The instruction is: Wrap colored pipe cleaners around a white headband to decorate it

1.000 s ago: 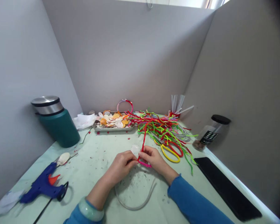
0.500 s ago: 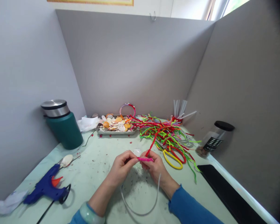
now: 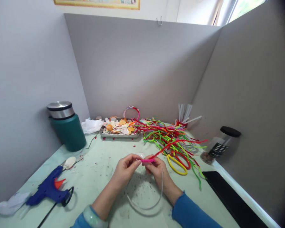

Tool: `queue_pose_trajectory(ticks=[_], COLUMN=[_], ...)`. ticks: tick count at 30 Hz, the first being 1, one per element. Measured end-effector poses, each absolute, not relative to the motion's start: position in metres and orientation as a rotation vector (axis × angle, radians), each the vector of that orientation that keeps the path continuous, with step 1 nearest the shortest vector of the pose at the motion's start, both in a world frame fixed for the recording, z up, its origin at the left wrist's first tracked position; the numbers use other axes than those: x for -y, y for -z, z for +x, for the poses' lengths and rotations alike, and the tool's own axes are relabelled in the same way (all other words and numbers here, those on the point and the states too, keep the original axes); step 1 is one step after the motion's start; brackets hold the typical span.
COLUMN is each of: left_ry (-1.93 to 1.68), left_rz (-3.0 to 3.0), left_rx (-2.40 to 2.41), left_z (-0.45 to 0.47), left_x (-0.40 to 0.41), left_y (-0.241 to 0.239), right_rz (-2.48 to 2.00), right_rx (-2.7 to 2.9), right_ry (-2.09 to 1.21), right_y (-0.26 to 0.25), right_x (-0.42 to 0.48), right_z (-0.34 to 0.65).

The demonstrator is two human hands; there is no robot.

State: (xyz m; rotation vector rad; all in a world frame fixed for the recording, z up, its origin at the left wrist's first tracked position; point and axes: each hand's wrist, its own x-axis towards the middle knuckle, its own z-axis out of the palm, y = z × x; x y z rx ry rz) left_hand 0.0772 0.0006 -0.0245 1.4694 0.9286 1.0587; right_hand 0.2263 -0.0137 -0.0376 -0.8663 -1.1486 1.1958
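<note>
The left hand (image 3: pixel 125 168) and right hand (image 3: pixel 157 168), fingertips pinched shut, hold one thin, smooth grey plastic headband (image 3: pixel 144 207) just above the green mat (image 3: pixel 97 172) at its fuzzy pink-wrapped stretch (image 3: pixel 147 160), with one red chenille stem (image 3: pixel 166 148) trailing off rightward.

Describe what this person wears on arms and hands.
Left hand and right hand are ungloved. A pale green, glossy bangle circles the left wrist, with a blue sleeve edge just behind it. The right arm wears a blue long sleeve ending at the wrist.
</note>
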Motion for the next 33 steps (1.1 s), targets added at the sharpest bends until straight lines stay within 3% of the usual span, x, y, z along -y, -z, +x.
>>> queue_pose_trajectory(ticks=[17, 33], left_ry=[-0.948, -0.937], left_rz=[1.041, 1.140], left_rx=[-0.802, -0.888], left_z=[0.078, 0.080], left_x=[0.001, 0.005], left_y=[0.018, 0.014], right_rz=[-1.033, -0.898], right_rx=[1.107, 1.078], right_ry=[-1.150, -1.289], right_y=[0.037, 0.040], right_x=[0.013, 0.012], right_z=[0.223, 0.224])
